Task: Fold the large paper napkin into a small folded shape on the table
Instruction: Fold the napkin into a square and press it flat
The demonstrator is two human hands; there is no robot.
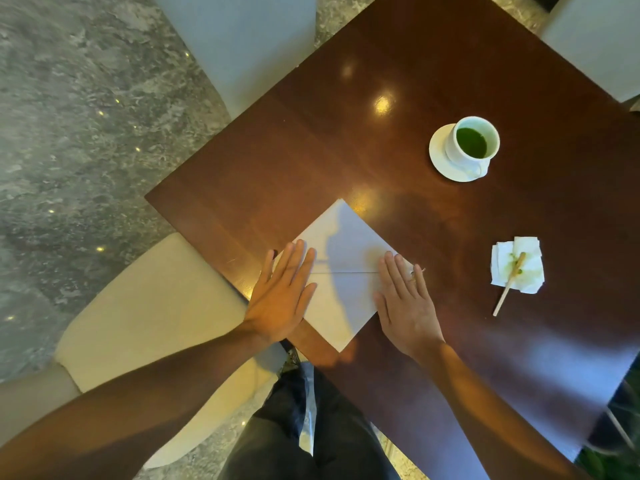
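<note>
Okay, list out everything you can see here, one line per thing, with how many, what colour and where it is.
table: one, dark brown wood, fills the right and centre
napkin: one, white, flat at the table's near corner, under both hands
cup: one, white, green liquid inside, on the saucer
saucer: one, white, far right of the napkin
crumpled tissue: one, white with green stains, right of the napkin
stirrer: one, pale wood, lying across the tissue
chairs: three, pale, left, top and top right
left hand: flat on the napkin's left side
right hand: flat on its right side
</note>
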